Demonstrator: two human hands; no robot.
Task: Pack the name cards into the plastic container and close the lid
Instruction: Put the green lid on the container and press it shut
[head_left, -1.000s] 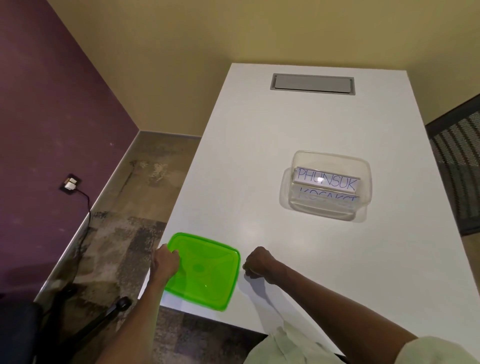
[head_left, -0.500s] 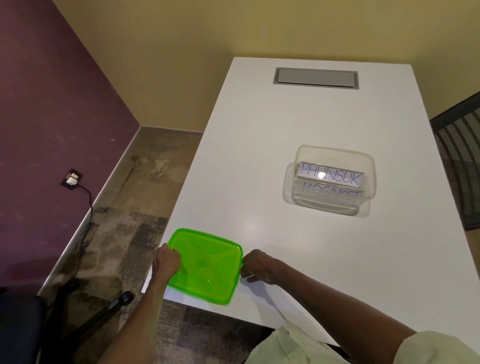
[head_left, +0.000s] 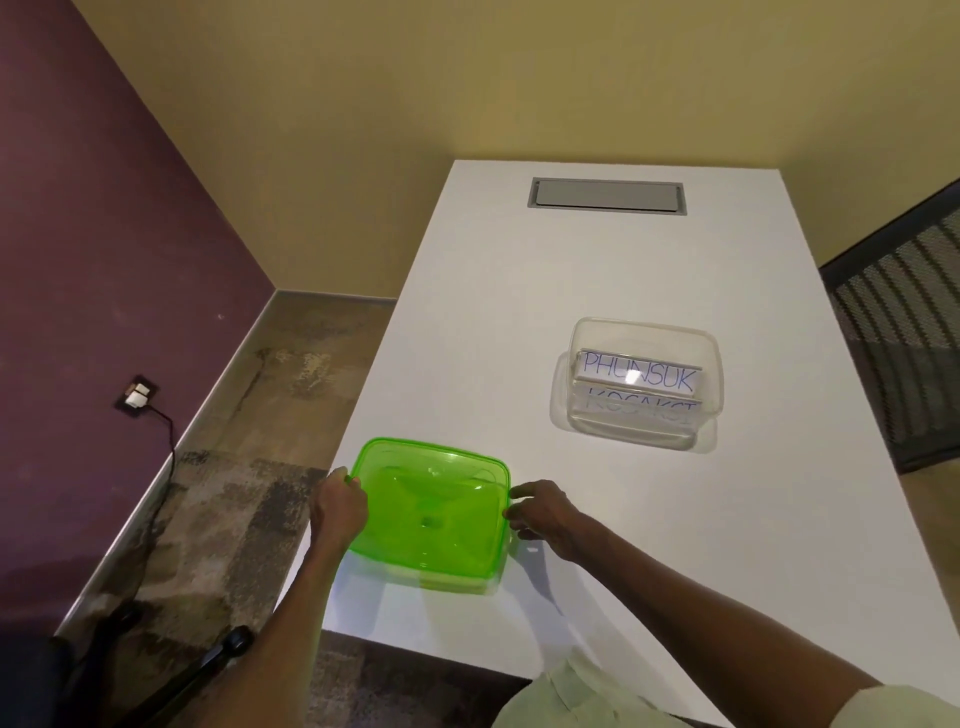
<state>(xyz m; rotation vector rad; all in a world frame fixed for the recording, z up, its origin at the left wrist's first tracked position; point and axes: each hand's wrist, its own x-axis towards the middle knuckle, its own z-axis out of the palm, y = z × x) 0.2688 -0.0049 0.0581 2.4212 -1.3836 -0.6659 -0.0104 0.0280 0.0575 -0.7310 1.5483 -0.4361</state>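
White table (head_left: 519, 322); lid (head_left: 431, 509) near edge

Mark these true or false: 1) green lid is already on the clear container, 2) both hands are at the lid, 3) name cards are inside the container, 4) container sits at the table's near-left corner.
1) False. The green lid is apart from the clear container, which stands open.
2) True. The left hand grips the lid's left edge and the right hand is at its right edge.
3) True. Two name cards stand inside the container.
4) False. The lid is at the near-left corner of the table; the container is farther back and to the right.
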